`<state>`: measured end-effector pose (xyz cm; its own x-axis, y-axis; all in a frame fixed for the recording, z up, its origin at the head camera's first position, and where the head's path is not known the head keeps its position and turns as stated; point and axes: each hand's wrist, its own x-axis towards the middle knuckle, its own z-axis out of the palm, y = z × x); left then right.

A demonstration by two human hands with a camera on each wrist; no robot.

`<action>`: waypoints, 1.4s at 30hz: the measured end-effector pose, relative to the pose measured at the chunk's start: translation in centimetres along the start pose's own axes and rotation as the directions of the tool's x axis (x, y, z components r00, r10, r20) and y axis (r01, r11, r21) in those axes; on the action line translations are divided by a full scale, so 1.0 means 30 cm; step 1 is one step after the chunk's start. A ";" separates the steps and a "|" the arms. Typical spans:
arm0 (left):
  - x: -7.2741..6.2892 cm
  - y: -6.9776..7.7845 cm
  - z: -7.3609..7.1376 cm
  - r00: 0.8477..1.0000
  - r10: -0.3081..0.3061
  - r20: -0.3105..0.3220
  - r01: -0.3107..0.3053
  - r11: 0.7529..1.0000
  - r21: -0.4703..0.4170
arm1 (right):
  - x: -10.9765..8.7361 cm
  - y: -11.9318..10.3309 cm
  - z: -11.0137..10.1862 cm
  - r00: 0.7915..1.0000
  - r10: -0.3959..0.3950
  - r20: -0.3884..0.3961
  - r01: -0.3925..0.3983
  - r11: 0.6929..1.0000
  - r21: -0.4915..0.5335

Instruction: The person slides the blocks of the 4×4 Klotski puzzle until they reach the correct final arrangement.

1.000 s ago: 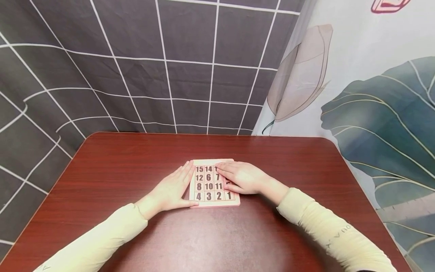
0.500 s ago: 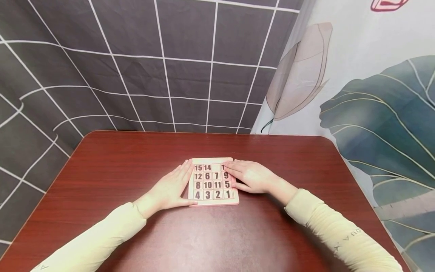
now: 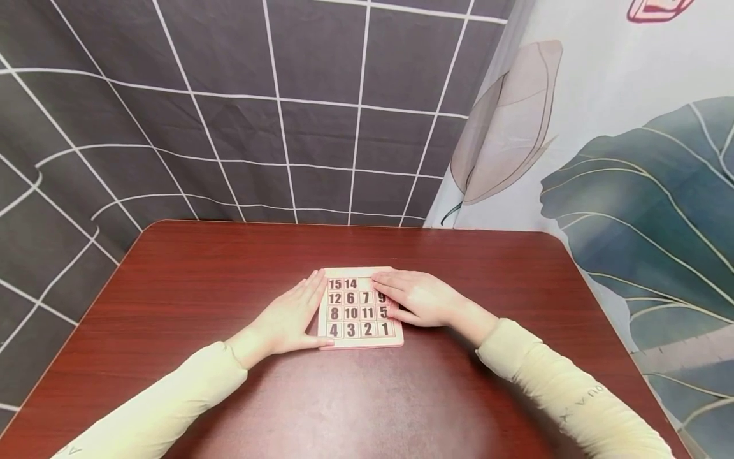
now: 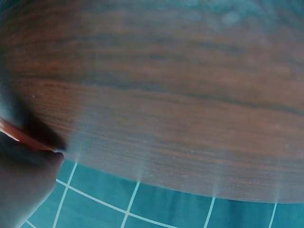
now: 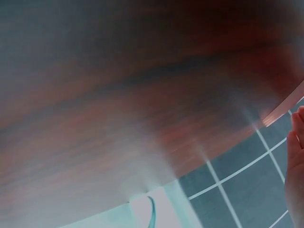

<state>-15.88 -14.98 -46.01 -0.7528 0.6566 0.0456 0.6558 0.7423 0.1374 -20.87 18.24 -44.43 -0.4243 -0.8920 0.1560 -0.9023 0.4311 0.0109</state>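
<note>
A flat number sliding puzzle (image 3: 351,313) with a pale frame and red edges lies on the brown table. My left hand (image 3: 285,320) rests along its left side, fingers straight, thumb out at the near-left corner. From the right, my right hand (image 3: 421,298) reaches over the frame, its straight fingertips on the top-right tile, which they hide. A blank slot (image 3: 364,284) shows beside the 14 tile in the top row. In the left wrist view, part of my left hand (image 4: 26,183) sits beside the red edge; my right hand (image 5: 297,166) shows at the right wrist view's border.
The dark red-brown wooden table (image 3: 229,274) stretches around the puzzle. A dark grey cloth with white grid lines (image 3: 321,134) hangs behind the table's far edge. To the right hangs a white leaf-print curtain (image 3: 648,191).
The top-row tile in the third column has slid right into the corner, leaving a blank slot. My right hand moved right, then slightly back left over that corner tile. My left hand stayed put.
</note>
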 end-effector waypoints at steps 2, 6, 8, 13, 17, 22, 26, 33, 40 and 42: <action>-0.001 0.001 -0.001 1.000 -0.004 0.006 0.004 1.000 -0.004 | 0.020 -0.005 0.005 1.000 -0.010 0.013 0.011 1.000 -0.002; 0.001 0.004 0.000 1.000 -0.019 0.024 0.019 1.000 -0.005 | 0.063 -0.018 0.016 0.999 -0.024 0.042 0.024 1.000 -0.001; 0.001 0.003 0.003 0.999 -0.022 0.026 0.022 1.000 -0.002 | 0.083 -0.022 0.024 0.998 -0.030 0.055 0.030 1.000 -0.007; -0.001 -0.001 0.005 1.000 -0.013 0.018 0.013 1.000 -0.007 | 0.126 -0.033 0.035 0.996 -0.040 0.081 0.042 0.999 -0.018; -0.004 0.001 0.004 1.000 -0.008 0.009 0.009 1.000 -0.018 | 0.140 -0.042 0.031 0.995 -0.034 0.097 0.035 0.999 -0.010; -0.006 0.002 0.000 1.000 -0.011 0.007 0.011 1.000 -0.023 | 0.120 -0.042 0.017 0.994 -0.009 0.110 0.009 1.000 0.004; -0.005 0.002 0.000 1.000 -0.008 0.000 0.008 1.000 -0.021 | 0.086 -0.031 0.012 0.995 0.013 0.101 -0.013 1.000 0.005; -0.002 -0.001 0.002 1.000 -0.017 0.014 0.017 1.000 -0.019 | 0.051 -0.011 0.015 0.998 0.001 0.058 -0.001 1.000 -0.001; -0.004 -0.007 0.008 1.000 0.000 0.001 0.000 1.000 -0.002 | 0.072 -0.002 0.015 1.000 -0.013 0.026 0.013 1.000 0.003; -0.004 -0.008 0.009 1.000 0.001 0.000 -0.001 1.000 -0.002 | 0.087 -0.006 0.012 1.000 -0.018 0.025 0.018 1.000 0.012</action>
<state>-15.92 -15.19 -46.31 -0.7523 0.6572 0.0457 0.6563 0.7416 0.1390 -21.84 15.77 -44.37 -0.4098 -0.9026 0.1315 -0.9104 0.4136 0.0021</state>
